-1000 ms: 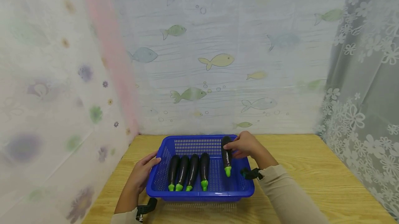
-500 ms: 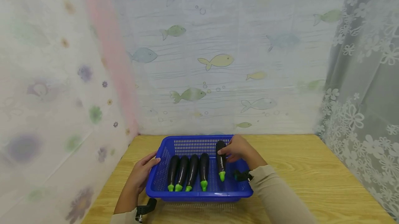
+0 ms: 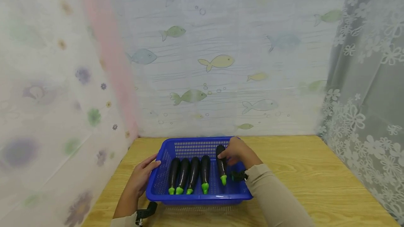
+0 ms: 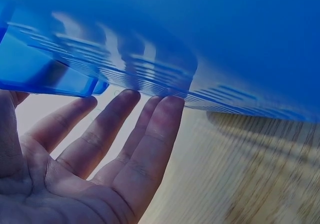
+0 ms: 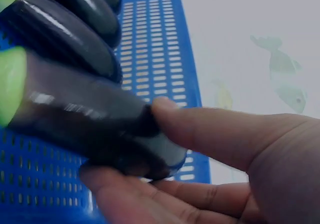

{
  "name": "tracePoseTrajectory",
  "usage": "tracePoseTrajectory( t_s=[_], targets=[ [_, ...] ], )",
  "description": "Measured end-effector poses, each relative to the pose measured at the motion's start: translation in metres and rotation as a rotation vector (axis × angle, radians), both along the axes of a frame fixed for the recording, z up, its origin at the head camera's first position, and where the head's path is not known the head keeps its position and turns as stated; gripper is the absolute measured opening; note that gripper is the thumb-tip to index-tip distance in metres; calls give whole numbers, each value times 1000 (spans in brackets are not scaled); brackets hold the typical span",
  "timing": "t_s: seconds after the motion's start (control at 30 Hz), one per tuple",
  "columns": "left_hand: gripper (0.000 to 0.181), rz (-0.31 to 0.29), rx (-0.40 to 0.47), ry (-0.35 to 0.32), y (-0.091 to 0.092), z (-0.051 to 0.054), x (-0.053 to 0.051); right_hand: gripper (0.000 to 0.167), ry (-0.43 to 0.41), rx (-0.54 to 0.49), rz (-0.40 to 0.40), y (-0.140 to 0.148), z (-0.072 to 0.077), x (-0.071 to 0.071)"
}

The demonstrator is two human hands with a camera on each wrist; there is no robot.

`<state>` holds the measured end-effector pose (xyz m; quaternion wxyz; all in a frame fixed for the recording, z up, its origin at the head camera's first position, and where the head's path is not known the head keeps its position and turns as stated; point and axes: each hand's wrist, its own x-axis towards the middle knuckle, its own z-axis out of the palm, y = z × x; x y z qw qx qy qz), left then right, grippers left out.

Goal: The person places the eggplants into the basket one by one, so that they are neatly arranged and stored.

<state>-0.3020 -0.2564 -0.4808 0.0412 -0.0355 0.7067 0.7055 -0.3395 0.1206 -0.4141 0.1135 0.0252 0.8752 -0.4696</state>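
Note:
A blue plastic basket (image 3: 199,197) with slotted walls stands on the wooden table. Several glossy dark eggplants (image 3: 194,174) with green stem ends lie side by side in its left and middle part. My right hand (image 3: 238,151) pinches another eggplant (image 3: 222,166) near its dark blunt end, inside the basket to the right of the row. In the right wrist view the thumb (image 5: 200,131) is on top of it and the fingers are below. On the basket's left side my left hand (image 3: 142,177) holds the rim, thumb over it, fingers (image 4: 160,134) against the outer wall.
Pale wooden table (image 3: 293,181) extends on both sides of the basket. Behind it hangs a fish-print curtain (image 3: 221,114); a flowered sheet (image 3: 63,132) is at left and a lace curtain (image 3: 356,132) at right. Each wrist wears a black camera mount (image 3: 146,211).
My right hand has moved left and slightly lower with the eggplant, bringing it closer to the row. My left hand stays on the basket's left rim.

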Motion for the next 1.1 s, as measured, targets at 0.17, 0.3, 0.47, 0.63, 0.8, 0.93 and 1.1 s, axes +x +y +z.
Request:
tracePoseTrajectory(
  t_s=[0.17, 0.3, 0.47, 0.63, 0.8, 0.93, 1.1],
  targets=[
    [61, -2, 3, 4, -1, 0, 1, 41, -9, 60, 21, -6, -1, -1],
    [60, -6, 3, 10, -1, -1, 1, 42, -20, 79, 37, -11, -2, -1],
    [61, -11, 7, 15, -1, 0, 1, 38, -36, 71, 36, -16, -6, -1],
    [61, -11, -3, 16, 0, 0, 1, 38, -49, 32, 41, -19, -14, 1],
    [61, -9, -1, 14, 0, 0, 2, 34, -66, 0, 59, -18, -19, 3],
    [61, -11, 0, 15, 0, 1, 1, 32, -92, 1, 78, -17, -22, 2],
    [60, -9, 0, 15, 0, 1, 1, 32, -103, 20, 92, -17, -25, -1]
  ],
)
